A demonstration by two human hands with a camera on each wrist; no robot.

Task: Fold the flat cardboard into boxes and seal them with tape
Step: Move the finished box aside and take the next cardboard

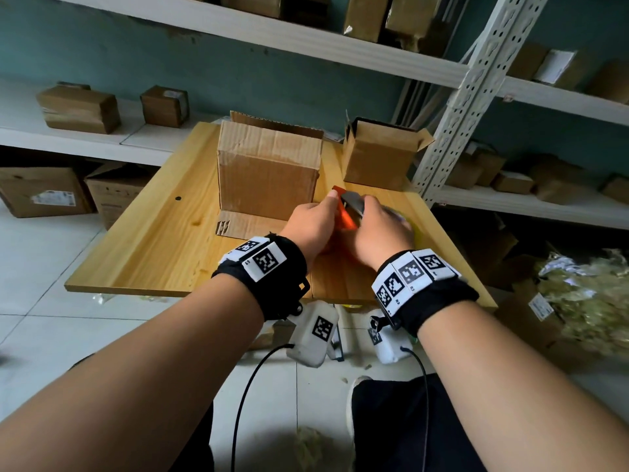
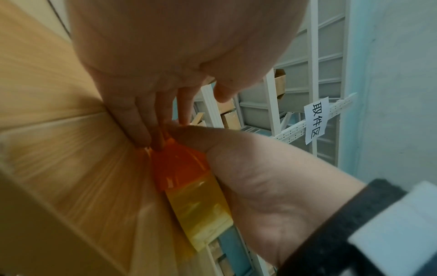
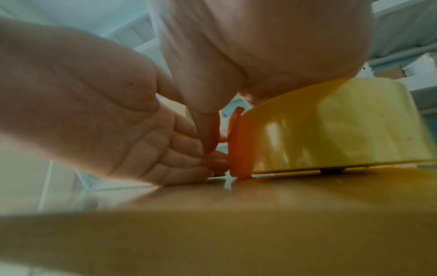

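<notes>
A yellow tape roll (image 3: 343, 127) with an orange cutter (image 1: 345, 216) lies on the wooden table (image 1: 153, 240), in front of a large upright cardboard box (image 1: 269, 168). My right hand (image 1: 369, 207) grips the roll from above and covers most of it in the head view. My left hand (image 1: 332, 202) meets it from the left, and its fingertips (image 2: 153, 142) pinch the orange cutter (image 2: 175, 166) at the roll's end. One flap (image 1: 238, 224) of the large box lies flat on the table toward me. A smaller cardboard box (image 1: 377, 155) with open flaps stands at the back right.
White metal shelving (image 1: 476, 90) surrounds the table and carries several small cardboard parcels. More cartons (image 1: 44, 192) sit on the floor at the left. Crumpled packing filler (image 1: 578, 294) lies on the floor at the right. A paper sign (image 2: 315, 121) hangs on a shelf rail.
</notes>
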